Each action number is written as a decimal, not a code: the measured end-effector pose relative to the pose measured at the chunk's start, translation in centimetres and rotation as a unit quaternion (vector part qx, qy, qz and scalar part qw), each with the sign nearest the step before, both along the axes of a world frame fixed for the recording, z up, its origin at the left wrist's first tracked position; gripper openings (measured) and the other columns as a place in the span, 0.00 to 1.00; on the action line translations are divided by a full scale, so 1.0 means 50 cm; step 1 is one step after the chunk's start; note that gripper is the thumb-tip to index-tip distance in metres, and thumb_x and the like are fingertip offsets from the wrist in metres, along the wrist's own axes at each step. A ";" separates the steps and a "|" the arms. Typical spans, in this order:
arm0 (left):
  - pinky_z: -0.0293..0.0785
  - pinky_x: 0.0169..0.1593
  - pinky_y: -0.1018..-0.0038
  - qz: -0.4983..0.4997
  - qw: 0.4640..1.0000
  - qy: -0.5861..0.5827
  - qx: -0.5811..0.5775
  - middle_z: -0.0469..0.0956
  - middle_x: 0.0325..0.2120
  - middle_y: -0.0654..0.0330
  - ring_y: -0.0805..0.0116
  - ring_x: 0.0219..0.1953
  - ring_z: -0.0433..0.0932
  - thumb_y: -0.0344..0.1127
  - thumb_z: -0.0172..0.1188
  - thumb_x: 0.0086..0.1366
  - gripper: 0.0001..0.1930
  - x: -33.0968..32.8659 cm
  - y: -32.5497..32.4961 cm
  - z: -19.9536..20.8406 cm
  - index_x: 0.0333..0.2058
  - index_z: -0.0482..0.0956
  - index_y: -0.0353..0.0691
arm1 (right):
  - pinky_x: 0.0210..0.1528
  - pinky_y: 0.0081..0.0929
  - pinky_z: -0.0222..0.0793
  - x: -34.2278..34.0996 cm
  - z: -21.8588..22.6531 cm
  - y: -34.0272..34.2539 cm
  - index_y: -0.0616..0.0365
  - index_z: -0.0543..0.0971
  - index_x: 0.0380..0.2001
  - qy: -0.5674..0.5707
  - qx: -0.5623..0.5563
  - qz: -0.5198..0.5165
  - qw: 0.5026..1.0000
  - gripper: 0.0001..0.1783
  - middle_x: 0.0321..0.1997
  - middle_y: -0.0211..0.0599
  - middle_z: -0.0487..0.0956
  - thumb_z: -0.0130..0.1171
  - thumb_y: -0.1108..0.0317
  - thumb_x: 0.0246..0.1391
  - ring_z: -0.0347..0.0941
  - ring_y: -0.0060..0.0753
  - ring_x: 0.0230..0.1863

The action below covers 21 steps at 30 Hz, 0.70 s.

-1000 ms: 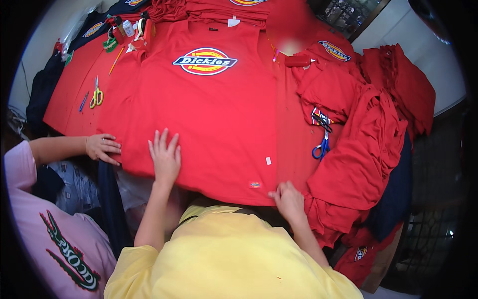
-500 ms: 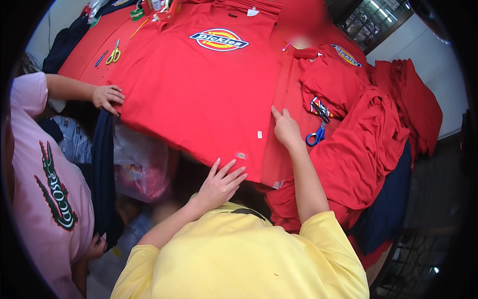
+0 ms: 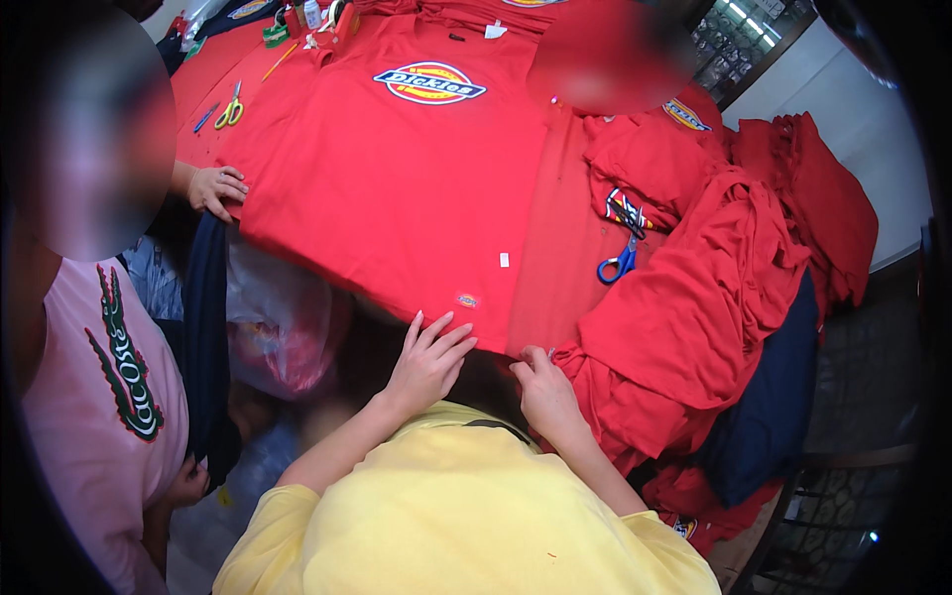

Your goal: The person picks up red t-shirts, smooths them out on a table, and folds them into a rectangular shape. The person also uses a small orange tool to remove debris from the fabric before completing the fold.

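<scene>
A red T-shirt [image 3: 397, 188] lies spread flat, with an oval logo print on its chest and a small patch [image 3: 466, 300] near the hem. My left hand [image 3: 431, 359] rests with fingers spread on the hem just below that patch. Beside the shirt's lower right corner, my right hand [image 3: 547, 392] has its fingers curled together in a pinch. What lies between those fingertips is hidden; a tiny whitish bit shows right beside them. A small white sticker [image 3: 504, 260] sits on the shirt above the hem.
Blue-handled scissors [image 3: 617, 260] lie at right, beside heaped red shirts [image 3: 694, 297]. Yellow-handled scissors [image 3: 230, 111] and a blue pen-like tool [image 3: 205, 117] are at far left. A co-worker's hand [image 3: 216, 188] touches the shirt's left edge. A clear plastic bag [image 3: 278, 317] hangs below.
My right hand has come down from the shirt's right side to its lower corner, its pointing finger now curled. The shirt has shifted slightly left. The co-worker has leaned in.
</scene>
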<state>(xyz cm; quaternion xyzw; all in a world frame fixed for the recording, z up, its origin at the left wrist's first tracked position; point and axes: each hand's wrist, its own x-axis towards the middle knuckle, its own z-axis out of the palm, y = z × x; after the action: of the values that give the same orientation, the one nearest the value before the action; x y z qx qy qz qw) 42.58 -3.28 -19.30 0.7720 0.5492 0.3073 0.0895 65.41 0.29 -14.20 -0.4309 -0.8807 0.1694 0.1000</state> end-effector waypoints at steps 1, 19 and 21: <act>0.50 0.68 0.43 0.000 1.000 -0.002 0.001 0.74 0.57 0.63 0.54 0.65 0.64 0.30 0.63 0.58 0.21 0.001 0.003 0.000 0.52 0.78 0.45 | 0.47 0.43 0.71 0.004 -0.004 0.000 0.64 0.78 0.36 0.012 -0.002 -0.001 1.000 0.09 0.46 0.50 0.73 0.53 0.78 0.50 0.75 0.52 0.45; 0.69 0.56 0.62 -0.002 0.998 -0.034 0.057 0.82 0.42 0.63 0.62 0.48 0.77 0.32 0.63 0.60 0.11 -0.002 0.032 0.000 0.42 0.83 0.45 | 0.32 0.35 0.74 0.008 -0.032 0.108 0.65 0.78 0.33 0.088 -0.154 -0.127 0.976 0.11 0.29 0.46 0.79 0.55 0.66 0.61 0.80 0.39 0.26; 0.72 0.52 0.63 0.016 0.997 -0.080 0.005 0.83 0.39 0.60 0.61 0.44 0.79 0.32 0.62 0.61 0.10 -0.019 0.037 0.006 0.41 0.83 0.42 | 0.25 0.31 0.74 0.022 -0.066 0.137 0.67 0.79 0.35 0.108 -0.139 -0.107 0.979 0.11 0.28 0.45 0.80 0.53 0.69 0.63 0.78 0.32 0.19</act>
<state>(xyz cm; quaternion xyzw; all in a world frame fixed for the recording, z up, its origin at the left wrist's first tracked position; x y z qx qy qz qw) 41.62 -1.43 -19.01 0.7369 0.5507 0.3718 0.1242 66.53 7.13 -17.52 -0.5114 -0.7814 0.3243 0.1507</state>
